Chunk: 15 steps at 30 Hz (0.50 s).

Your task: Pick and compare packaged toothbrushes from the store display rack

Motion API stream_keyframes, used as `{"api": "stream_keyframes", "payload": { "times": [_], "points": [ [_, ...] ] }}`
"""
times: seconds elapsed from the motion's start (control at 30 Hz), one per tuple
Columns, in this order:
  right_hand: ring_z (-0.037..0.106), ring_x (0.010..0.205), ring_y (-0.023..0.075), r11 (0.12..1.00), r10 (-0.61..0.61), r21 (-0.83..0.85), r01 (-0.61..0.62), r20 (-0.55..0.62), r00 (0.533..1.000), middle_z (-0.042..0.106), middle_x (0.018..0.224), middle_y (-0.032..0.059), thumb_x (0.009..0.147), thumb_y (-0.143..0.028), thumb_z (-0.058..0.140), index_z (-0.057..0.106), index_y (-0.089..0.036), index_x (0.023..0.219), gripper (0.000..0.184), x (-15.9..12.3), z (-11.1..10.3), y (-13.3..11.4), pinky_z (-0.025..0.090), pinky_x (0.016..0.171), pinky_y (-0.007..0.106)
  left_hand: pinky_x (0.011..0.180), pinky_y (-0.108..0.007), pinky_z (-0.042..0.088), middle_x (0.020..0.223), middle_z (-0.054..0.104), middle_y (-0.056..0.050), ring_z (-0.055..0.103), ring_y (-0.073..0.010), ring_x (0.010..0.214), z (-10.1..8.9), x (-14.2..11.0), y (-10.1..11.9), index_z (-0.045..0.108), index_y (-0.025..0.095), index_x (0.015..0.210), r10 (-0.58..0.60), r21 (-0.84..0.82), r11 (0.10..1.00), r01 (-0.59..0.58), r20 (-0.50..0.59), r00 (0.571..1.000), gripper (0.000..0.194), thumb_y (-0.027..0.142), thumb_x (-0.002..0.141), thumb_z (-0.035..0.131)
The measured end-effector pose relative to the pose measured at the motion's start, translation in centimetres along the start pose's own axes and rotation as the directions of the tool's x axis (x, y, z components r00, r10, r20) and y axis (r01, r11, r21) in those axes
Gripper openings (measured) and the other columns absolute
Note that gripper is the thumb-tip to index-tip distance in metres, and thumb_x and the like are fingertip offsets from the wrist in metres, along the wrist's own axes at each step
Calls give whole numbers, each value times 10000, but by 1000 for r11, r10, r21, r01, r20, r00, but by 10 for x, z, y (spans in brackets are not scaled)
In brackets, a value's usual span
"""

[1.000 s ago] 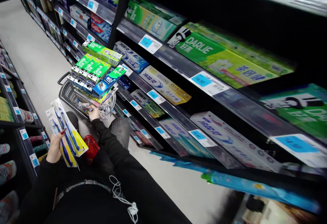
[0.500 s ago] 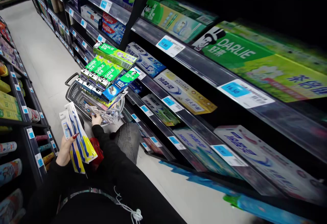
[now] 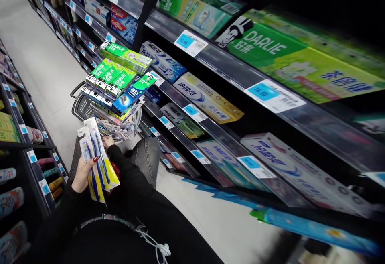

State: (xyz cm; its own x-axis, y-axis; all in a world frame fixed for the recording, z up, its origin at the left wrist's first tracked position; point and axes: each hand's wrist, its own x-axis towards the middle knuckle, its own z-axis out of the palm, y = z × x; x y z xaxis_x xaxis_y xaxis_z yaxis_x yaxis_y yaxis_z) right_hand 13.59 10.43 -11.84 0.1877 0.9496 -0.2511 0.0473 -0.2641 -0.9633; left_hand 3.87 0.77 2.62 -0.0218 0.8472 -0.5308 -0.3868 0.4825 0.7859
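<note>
My left hand (image 3: 83, 172), with red nails, is closed on the lower left side of a few packaged toothbrushes (image 3: 104, 157). They have clear and white fronts, blue handles and yellow lower ends, and are fanned slightly. Beyond them, my right hand (image 3: 108, 141) reaches to the near side of a dark shopping basket (image 3: 82, 107). Its fingers look curled, but the held packs partly cover them, so what they grip cannot be made out. Several packaged toothbrushes (image 3: 120, 129) lie in the basket near that hand. Green Darlie toothpaste boxes (image 3: 118, 80) are stacked high on its far part.
On the right, a slanting shelf unit (image 3: 216, 69) carries toothpaste boxes and price tags. Another shelf (image 3: 39, 167) with bottles and packs stands close on my left. A pale floor aisle (image 3: 45, 55) runs between them. My knee (image 3: 146, 159) is beside the basket.
My left hand has brought the packaged toothbrushes rightward, in front of the basket's near side and partly over my right hand. My right hand stays low at the basket. The camera view has shifted.
</note>
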Motion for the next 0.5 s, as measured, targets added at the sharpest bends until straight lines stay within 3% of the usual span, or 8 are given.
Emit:
{"api": "stream_keyframes", "payload": {
  "times": [0.1, 0.2, 0.23, 0.3, 0.37, 0.5],
  "points": [
    [469, 448, 73, 1000, 0, 27, -1, 47, 999, 496, 525, -41, 886, -381, 477, 543, -132, 689, 324, -28, -33, -28, 418, 460, 206, 867, -326, 482, 1024, 671, -63, 627, -244, 962, 7, -2, -1, 586, 168, 1079, 3, 8, 1000, -3, -2, 1000, 497, 273, 626, 760],
    [472, 528, 105, 997, -70, 35, 70, -25, 997, 497, 583, -24, 855, -380, 474, 533, -169, 703, 268, -72, -76, -67, 423, 529, 243, 853, -341, 487, 1035, 662, -67, 628, -250, 949, 14, -4, -1, 574, 164, 1063, -12, 9, 1000, 12, 24, 1000, 498, 268, 615, 766],
    [494, 605, 120, 992, -127, 14, 127, -52, 991, 509, 632, -12, 825, -360, 522, 541, -174, 692, 229, -88, -89, -81, 433, 595, 259, 846, -346, 489, 1036, 660, -70, 630, -251, 940, 16, -5, -2, 570, 161, 1062, -17, 8, 1000, 17, 45, 999, 498, 271, 617, 764],
    [514, 739, 156, 922, -349, -170, 347, 20, 937, 527, 731, 21, 788, -311, 582, 584, -179, 697, 160, -120, -107, -105, 438, 697, 300, 845, -348, 486, 1033, 656, -73, 629, -248, 935, 21, -6, -5, 564, 156, 1057, -14, 3, 1000, 13, 90, 996, 485, 278, 629, 757],
    [503, 886, 198, 828, -445, -324, 458, 119, 888, 528, 882, 62, 737, -281, 649, 619, -186, 756, 102, -146, -115, -123, 441, 788, 345, 856, -346, 479, 1023, 656, -72, 620, -248, 957, 27, -9, -8, 566, 157, 1049, 3, -4, 1000, -3, 131, 991, 467, 286, 639, 750],
    [437, 1055, 266, 750, -420, -489, 445, 167, 892, 467, 1080, 110, 683, -275, 712, 616, -194, 800, 172, -175, -112, -138, 438, 873, 423, 860, -354, 482, 954, 671, -75, 606, -269, 984, 39, -18, -17, 608, 162, 1009, -1, -11, 1000, 3, 201, 980, 438, 365, 643, 737]
  ]
}}
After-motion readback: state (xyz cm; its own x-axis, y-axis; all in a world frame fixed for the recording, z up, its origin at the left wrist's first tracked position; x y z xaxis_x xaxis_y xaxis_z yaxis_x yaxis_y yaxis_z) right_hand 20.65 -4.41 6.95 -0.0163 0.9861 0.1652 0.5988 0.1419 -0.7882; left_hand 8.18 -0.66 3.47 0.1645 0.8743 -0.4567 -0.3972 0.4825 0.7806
